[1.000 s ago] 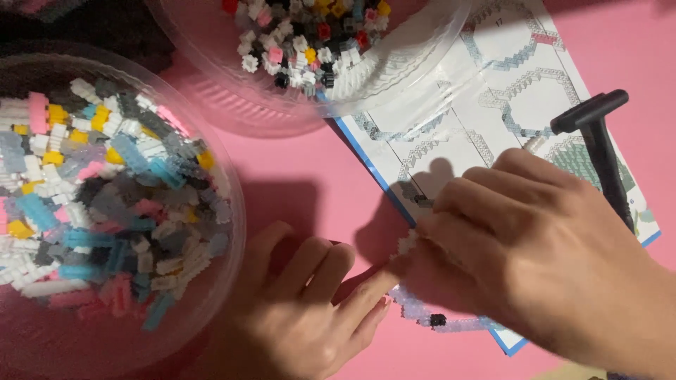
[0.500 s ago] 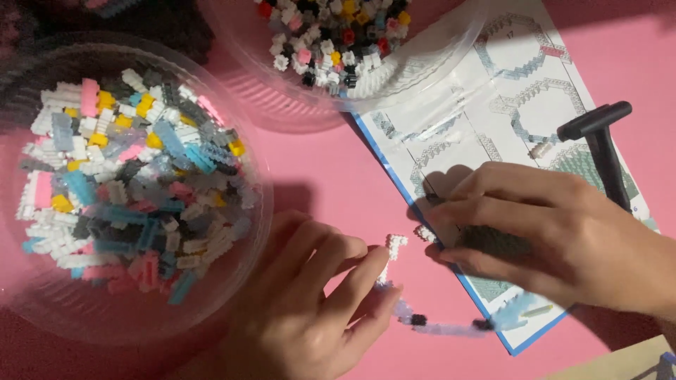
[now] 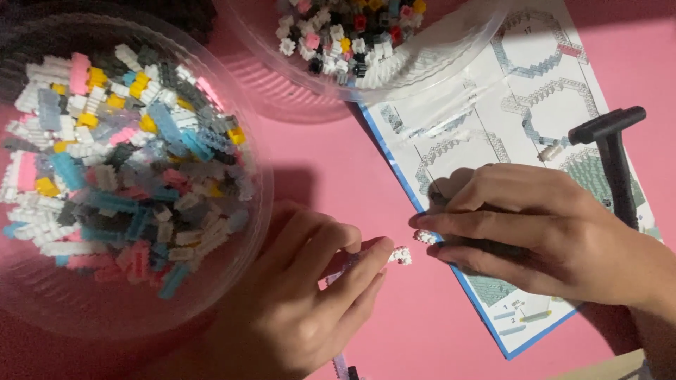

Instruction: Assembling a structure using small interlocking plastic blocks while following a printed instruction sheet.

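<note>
My left hand (image 3: pixel 303 309) lies low in the middle on the pink surface, its fingertips pinching a small white brick piece (image 3: pixel 401 255) joined to a thin row of pale bricks (image 3: pixel 341 364) that runs under the hand. My right hand (image 3: pixel 542 232) rests on the instruction sheet (image 3: pixel 521 91), and its fingertips hold another tiny white brick (image 3: pixel 425 237) just right of the first piece. The two pieces are close together but apart.
A clear round bowl (image 3: pixel 232 232) of mixed white, blue, pink, grey and yellow bricks fills the left. A second clear bowl (image 3: pixel 451 56) of bricks overlaps the sheet's top edge. A small black hammer-shaped tool (image 3: pixel 616 162) lies on the sheet by my right wrist.
The view has shifted. My left hand has lifted its white piece toward the right hand, whose fingers have drawn nearer with a small brick. The pale brick row now lies mostly under my left hand.
</note>
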